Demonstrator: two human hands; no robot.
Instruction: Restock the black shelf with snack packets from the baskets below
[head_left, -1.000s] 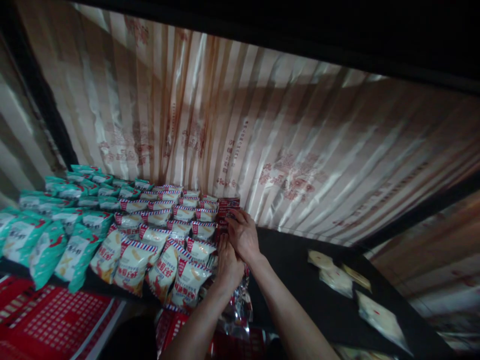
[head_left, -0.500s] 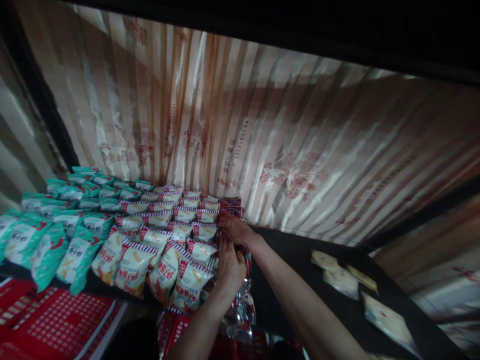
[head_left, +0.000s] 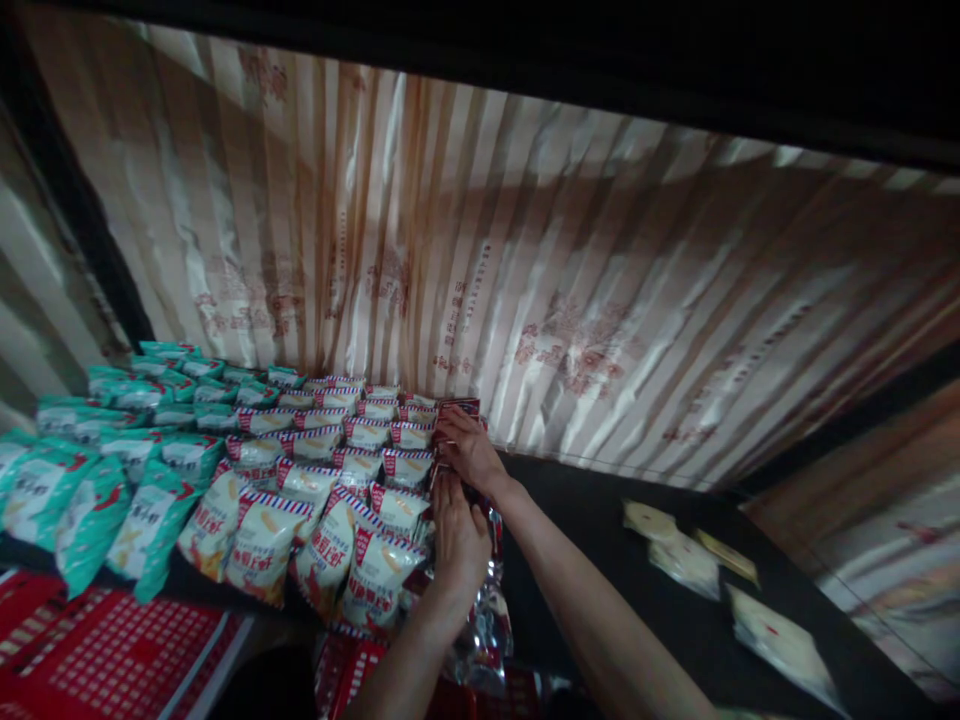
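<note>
A row of dark red, shiny packets [head_left: 459, 405] stands upright on a black shelf [head_left: 551, 560], running from the curtain to the front edge. My right hand [head_left: 471, 452] rests on the far part of this row, its fingers stretched over the packet tops. Just nearer, my left hand [head_left: 457, 530] lies along the same row with its fingers extended and pressed on the packets. Silvery packet sides [head_left: 484, 625] show below my left wrist. Beside the hands, on the left, stand several rows of white and red snack bags [head_left: 381, 575] with striped tops.
Teal snack bags [head_left: 150, 520] fill the shelf's left end. Flat, pale packs [head_left: 780, 630] lie on the right part. A printed, pleated curtain [head_left: 577, 300] hangs behind, and a dark beam crosses above. Red plastic baskets [head_left: 127, 640] stand below the front edge.
My right hand has shifted slightly up and back along the red packets, its fingers more stretched out. My left hand stays nearly in place. The view has tilted a little.
</note>
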